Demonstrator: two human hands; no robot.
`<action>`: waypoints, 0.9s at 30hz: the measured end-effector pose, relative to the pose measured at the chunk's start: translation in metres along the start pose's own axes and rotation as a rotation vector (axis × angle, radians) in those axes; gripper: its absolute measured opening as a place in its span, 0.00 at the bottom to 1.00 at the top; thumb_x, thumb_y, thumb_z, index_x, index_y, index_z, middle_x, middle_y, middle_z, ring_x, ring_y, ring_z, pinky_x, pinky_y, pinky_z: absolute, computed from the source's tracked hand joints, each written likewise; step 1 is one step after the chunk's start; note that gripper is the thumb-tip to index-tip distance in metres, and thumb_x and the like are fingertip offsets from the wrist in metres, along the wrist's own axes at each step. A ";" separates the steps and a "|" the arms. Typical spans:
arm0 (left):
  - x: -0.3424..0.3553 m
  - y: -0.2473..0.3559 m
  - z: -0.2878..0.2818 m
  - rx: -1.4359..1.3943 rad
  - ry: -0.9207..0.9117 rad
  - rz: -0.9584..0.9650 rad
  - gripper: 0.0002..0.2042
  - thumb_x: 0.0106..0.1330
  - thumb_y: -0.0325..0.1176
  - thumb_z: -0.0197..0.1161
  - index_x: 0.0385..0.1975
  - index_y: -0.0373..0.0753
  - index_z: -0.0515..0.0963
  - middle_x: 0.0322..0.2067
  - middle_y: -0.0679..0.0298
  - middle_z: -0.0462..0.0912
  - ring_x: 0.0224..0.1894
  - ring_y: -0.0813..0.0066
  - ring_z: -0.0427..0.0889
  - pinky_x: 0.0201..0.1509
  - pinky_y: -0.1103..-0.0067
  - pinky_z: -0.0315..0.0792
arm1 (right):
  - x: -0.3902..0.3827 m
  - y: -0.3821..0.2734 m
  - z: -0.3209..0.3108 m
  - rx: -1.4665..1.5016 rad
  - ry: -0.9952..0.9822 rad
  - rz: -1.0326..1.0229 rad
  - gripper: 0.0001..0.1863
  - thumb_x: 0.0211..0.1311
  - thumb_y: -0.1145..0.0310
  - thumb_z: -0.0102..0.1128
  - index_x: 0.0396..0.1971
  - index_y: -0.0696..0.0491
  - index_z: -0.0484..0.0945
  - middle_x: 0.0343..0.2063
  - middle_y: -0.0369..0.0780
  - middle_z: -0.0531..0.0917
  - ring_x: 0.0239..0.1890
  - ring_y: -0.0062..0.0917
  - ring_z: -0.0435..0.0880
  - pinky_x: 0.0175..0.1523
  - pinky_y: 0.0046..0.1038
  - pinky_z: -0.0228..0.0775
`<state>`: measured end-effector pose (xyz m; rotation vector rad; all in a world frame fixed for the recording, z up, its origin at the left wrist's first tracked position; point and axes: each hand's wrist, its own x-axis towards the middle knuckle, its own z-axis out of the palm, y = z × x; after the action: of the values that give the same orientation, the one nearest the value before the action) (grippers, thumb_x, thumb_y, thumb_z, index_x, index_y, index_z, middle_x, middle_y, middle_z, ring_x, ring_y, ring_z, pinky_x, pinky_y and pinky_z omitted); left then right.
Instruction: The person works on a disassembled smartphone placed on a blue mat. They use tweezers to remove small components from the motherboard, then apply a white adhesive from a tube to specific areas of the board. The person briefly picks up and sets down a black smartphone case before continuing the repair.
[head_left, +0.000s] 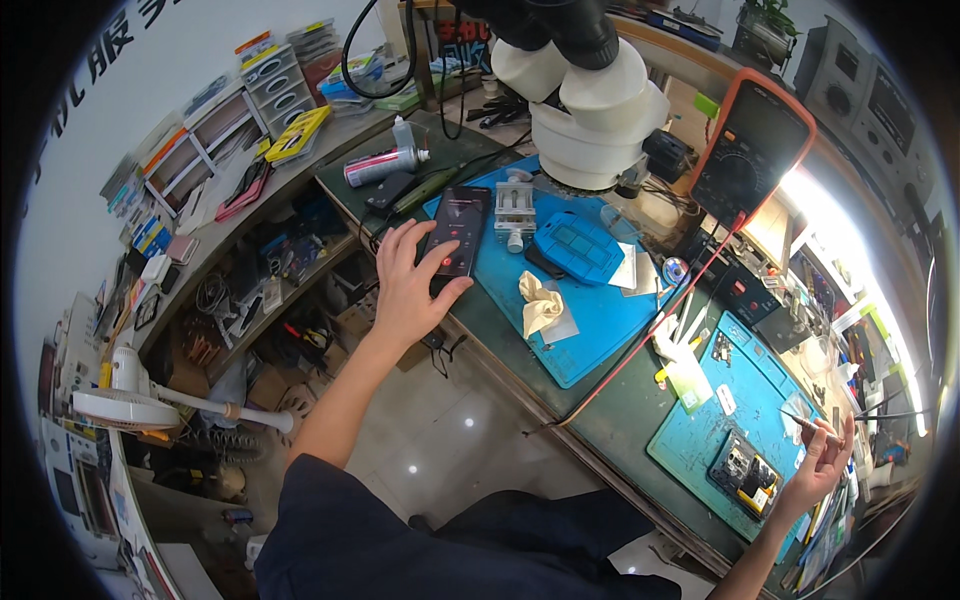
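Observation:
At the bench's left part, my left hand reaches over a black smartphone lying with its screen lit. Its fingers are spread; one fingertip is on or just above the screen, and the thumb is by the phone's lower edge. Far to the right, my right hand is raised, pinching a slim pointed tool whose exact kind is unclear. Below that tool, an opened phone with its inner parts showing rests on a teal work mat.
A white microscope stands over a blue mat bearing a metal clamp holder, a blue case and crumpled cloth. A multimeter leans behind, its red lead crossing the bench. A spray can lies back left.

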<state>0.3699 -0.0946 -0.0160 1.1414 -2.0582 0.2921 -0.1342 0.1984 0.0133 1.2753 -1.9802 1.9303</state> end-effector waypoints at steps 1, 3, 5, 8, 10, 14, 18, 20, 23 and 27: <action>0.002 0.001 0.003 0.006 -0.011 0.000 0.23 0.63 0.50 0.71 0.53 0.44 0.83 0.65 0.54 0.70 0.72 0.46 0.61 0.76 0.52 0.52 | 0.000 0.000 0.000 0.005 0.000 0.001 0.27 0.80 0.71 0.52 0.74 0.58 0.60 0.48 0.43 0.83 0.48 0.22 0.84 0.57 0.26 0.77; 0.005 0.001 0.007 0.021 -0.032 0.000 0.27 0.62 0.56 0.71 0.54 0.42 0.83 0.66 0.52 0.68 0.72 0.45 0.60 0.77 0.49 0.50 | 0.000 -0.002 0.001 0.003 0.005 0.005 0.27 0.80 0.72 0.52 0.74 0.58 0.61 0.48 0.43 0.83 0.47 0.24 0.85 0.57 0.27 0.78; 0.008 0.001 0.010 0.033 -0.041 0.007 0.28 0.63 0.58 0.69 0.55 0.42 0.82 0.66 0.51 0.67 0.72 0.45 0.59 0.77 0.49 0.49 | 0.000 -0.003 0.001 0.003 0.013 0.008 0.26 0.79 0.73 0.52 0.73 0.58 0.61 0.48 0.44 0.83 0.47 0.24 0.85 0.57 0.28 0.78; 0.011 0.003 0.009 0.057 -0.080 0.020 0.30 0.63 0.59 0.68 0.57 0.43 0.81 0.67 0.51 0.66 0.73 0.45 0.58 0.78 0.48 0.47 | 0.001 -0.002 0.001 0.009 0.022 0.009 0.26 0.79 0.73 0.52 0.73 0.58 0.61 0.48 0.44 0.83 0.47 0.24 0.85 0.57 0.27 0.78; 0.010 0.002 0.008 0.077 -0.115 0.021 0.30 0.64 0.58 0.67 0.59 0.44 0.80 0.68 0.51 0.65 0.73 0.45 0.57 0.78 0.49 0.46 | 0.001 -0.002 0.001 0.012 0.022 0.008 0.26 0.79 0.73 0.52 0.73 0.58 0.62 0.48 0.44 0.83 0.47 0.24 0.85 0.57 0.27 0.78; 0.011 0.005 0.006 0.095 -0.095 0.028 0.32 0.65 0.57 0.67 0.64 0.45 0.76 0.69 0.51 0.64 0.74 0.45 0.57 0.79 0.49 0.45 | 0.002 0.002 -0.003 -0.009 -0.001 0.000 0.27 0.80 0.71 0.51 0.74 0.58 0.61 0.49 0.44 0.83 0.49 0.23 0.84 0.59 0.27 0.78; 0.013 0.007 0.005 0.079 -0.019 0.051 0.34 0.62 0.57 0.70 0.63 0.43 0.75 0.67 0.52 0.66 0.73 0.46 0.59 0.78 0.49 0.46 | 0.000 0.001 -0.003 -0.008 0.000 0.001 0.27 0.80 0.71 0.51 0.74 0.58 0.60 0.49 0.43 0.83 0.49 0.22 0.84 0.59 0.27 0.78; 0.013 0.007 0.004 0.065 -0.002 0.056 0.33 0.62 0.56 0.70 0.63 0.42 0.75 0.67 0.52 0.66 0.73 0.46 0.60 0.78 0.49 0.47 | -0.001 0.000 -0.002 -0.003 -0.001 0.000 0.27 0.80 0.71 0.51 0.74 0.58 0.60 0.49 0.43 0.83 0.50 0.22 0.84 0.59 0.27 0.78; 0.012 0.006 0.000 0.049 0.017 0.053 0.33 0.63 0.55 0.70 0.63 0.42 0.75 0.66 0.53 0.67 0.73 0.48 0.61 0.78 0.49 0.47 | -0.002 -0.003 0.001 -0.003 0.000 0.007 0.27 0.80 0.71 0.52 0.74 0.58 0.60 0.49 0.43 0.82 0.49 0.22 0.83 0.58 0.27 0.78; 0.019 0.015 -0.004 -0.001 0.105 0.113 0.27 0.61 0.45 0.74 0.57 0.40 0.78 0.60 0.54 0.75 0.67 0.49 0.69 0.74 0.52 0.58 | -0.005 -0.007 0.000 -0.016 0.013 0.024 0.27 0.80 0.72 0.52 0.74 0.57 0.61 0.46 0.41 0.82 0.47 0.21 0.83 0.57 0.26 0.77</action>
<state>0.3544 -0.0956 0.0024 0.9901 -2.0326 0.3979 -0.1273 0.2015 0.0157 1.2376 -2.0094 1.9249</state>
